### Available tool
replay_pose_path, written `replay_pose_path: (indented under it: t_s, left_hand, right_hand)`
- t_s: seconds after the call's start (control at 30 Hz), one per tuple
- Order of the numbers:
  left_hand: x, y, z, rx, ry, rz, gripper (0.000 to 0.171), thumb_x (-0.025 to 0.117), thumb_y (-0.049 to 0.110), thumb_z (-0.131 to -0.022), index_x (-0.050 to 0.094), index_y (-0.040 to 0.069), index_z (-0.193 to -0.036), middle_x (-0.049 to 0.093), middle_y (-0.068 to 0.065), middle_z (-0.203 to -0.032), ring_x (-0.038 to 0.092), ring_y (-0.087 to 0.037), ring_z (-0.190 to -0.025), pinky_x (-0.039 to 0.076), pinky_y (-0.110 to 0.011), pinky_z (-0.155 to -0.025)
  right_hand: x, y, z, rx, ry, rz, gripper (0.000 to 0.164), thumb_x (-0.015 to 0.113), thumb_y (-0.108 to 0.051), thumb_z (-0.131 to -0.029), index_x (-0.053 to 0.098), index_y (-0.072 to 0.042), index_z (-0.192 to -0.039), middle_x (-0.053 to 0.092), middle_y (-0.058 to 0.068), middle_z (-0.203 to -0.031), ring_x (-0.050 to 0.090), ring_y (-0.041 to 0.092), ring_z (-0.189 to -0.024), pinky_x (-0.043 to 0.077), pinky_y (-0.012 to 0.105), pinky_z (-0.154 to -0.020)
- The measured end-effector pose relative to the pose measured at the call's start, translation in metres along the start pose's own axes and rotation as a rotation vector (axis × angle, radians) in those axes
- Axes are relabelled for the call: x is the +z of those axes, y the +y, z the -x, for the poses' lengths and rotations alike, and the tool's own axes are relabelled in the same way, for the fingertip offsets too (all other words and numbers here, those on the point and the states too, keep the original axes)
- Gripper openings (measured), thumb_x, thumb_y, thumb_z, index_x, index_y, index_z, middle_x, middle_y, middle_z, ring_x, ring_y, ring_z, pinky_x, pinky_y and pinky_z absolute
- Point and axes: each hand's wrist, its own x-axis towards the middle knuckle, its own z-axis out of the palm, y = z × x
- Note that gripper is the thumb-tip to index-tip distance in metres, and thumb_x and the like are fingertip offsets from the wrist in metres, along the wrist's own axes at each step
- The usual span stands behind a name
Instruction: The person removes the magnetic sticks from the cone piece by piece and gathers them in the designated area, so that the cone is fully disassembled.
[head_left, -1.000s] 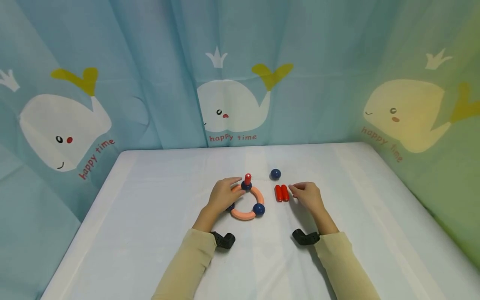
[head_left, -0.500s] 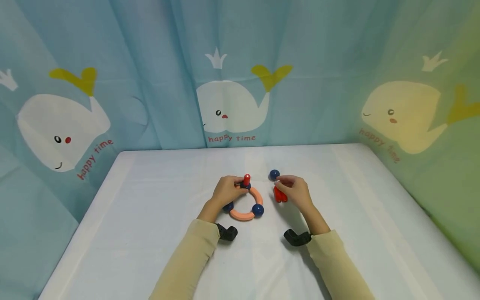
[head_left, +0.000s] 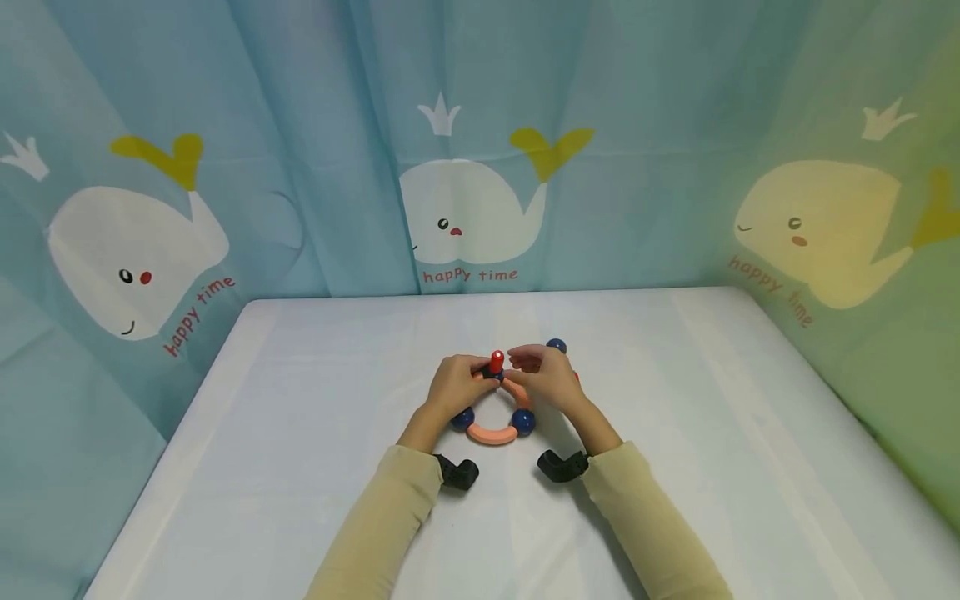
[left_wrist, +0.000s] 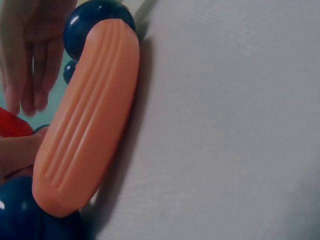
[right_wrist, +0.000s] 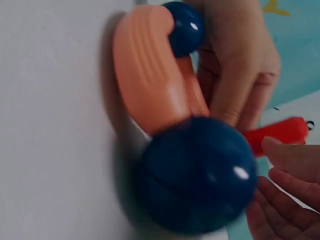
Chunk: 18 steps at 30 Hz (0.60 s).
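L hand (head_left: 455, 387) is on the far side of the ring (head_left: 492, 436), thumb on one side & fingers on the other, grasping the far blue ball (head_left: 498, 376) (mostly covered, only a bit of blue shows). The red rod (head_left: 497, 362) stands up from that ball, approx. upright, top end free. R hand (head_left: 551, 377) is just to the right of the rod, fingers loosely extended, holding nothing visible; in the R wrist view its thumb overlaps the rod, but can't tell if they touch.

Ring = curved orange pieces w/ blue balls at the joins, lying flat on the table (head_left: 337, 400). Its near-left ball (head_left: 462, 418) sits just below L hand, near-right ball (head_left: 523, 422) below R hand; the near orange piece runs btw those two, touching both.

Loose blue ball (head_left: 557, 344) is beyond R hand, partly hidden by it. A bit of red (head_left: 577, 377) peeks out at R hand's right edge (too covered to tell its shape).

Both arms in beige sleeves (head_left: 382, 517), a black device (head_left: 459, 474) at each wrist. Behind the table: blue-green curtain (head_left: 330, 167) w/ whale prints (head_left: 472, 212) & "happy time" lettering.
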Motion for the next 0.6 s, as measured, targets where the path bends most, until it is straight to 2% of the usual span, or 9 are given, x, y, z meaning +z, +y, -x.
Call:
replay_pose_path:
  t_s: [0.1, 0.27, 0.6]
  left_hand:
    - [0.001, 0.000, 0.001, 0.024, 0.010, 0.000, 0.034, 0.075, 0.022, -0.077, 0.070, 0.008, -0.108, 0.068, -0.002, -0.099, 0.062, -0.015, -0.094, 0.047, -0.029, -0.082]
    - [0.003, -0.001, 0.002, 0.074, 0.030, 0.006, 0.032, 0.076, 0.019, -0.076, 0.071, 0.008, -0.106, 0.069, -0.002, -0.096, 0.062, -0.013, -0.090, 0.048, -0.026, -0.078]
    - [0.003, -0.003, 0.004, 0.086, 0.053, 0.009, 0.033, 0.076, 0.020, -0.076, 0.070, 0.007, -0.106, 0.069, -0.002, -0.098, 0.063, -0.015, -0.093, 0.049, -0.026, -0.079]
  right_hand:
    - [0.007, -0.001, -0.001, -0.002, -0.024, -0.016, 0.033, 0.073, -0.010, -0.079, 0.064, 0.003, -0.108, 0.064, 0.016, -0.102, 0.062, 0.026, -0.091, 0.051, 0.035, -0.079]
    - [0.014, -0.002, 0.000, -0.037, -0.008, -0.028, 0.028, 0.071, -0.009, -0.080, 0.065, 0.004, -0.105, 0.066, 0.014, -0.098, 0.063, 0.025, -0.089, 0.052, 0.034, -0.077]
    - [0.019, 0.000, 0.000, -0.118, 0.003, 0.025, 0.027, 0.062, -0.009, -0.088, 0.062, 0.004, -0.112, 0.065, 0.014, -0.101, 0.062, 0.025, -0.095, 0.050, 0.035, -0.082]
